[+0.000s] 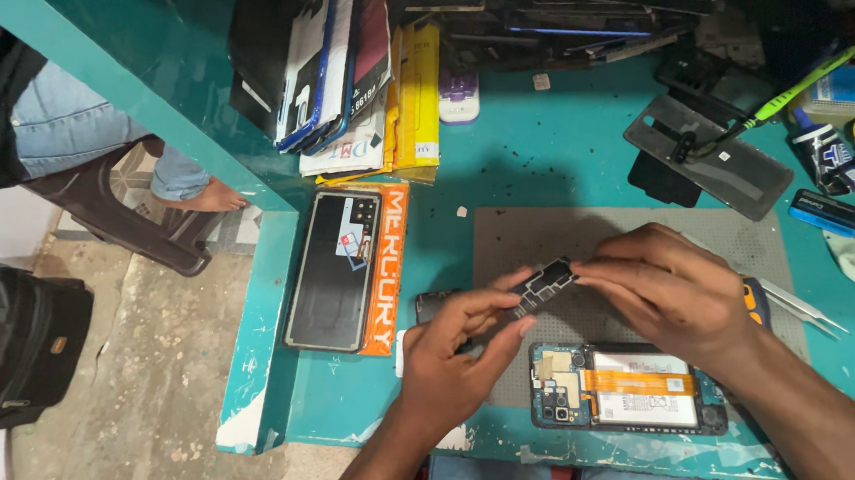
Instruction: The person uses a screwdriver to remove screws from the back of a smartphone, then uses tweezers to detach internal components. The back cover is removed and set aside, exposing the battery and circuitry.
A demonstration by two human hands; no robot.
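Observation:
Between both hands I hold a small dark circuit board (543, 283) above a grey work mat (548, 237). My left hand (453, 353) pinches its left end and my right hand (665, 289) pinches its right end. Just below the hands lies an opened phone (626, 387) with its back off, showing a white battery and an orange flex cable. A small dark part (432, 303) sits on the mat behind my left hand.
A phone back panel (333, 270) lies on an orange box (382, 273) at the left of the teal bench (522, 153). Tweezers (803, 306) lie at the right. Boxes, phone parts and tools crowd the back. A seated person's leg (183, 182) shows at far left.

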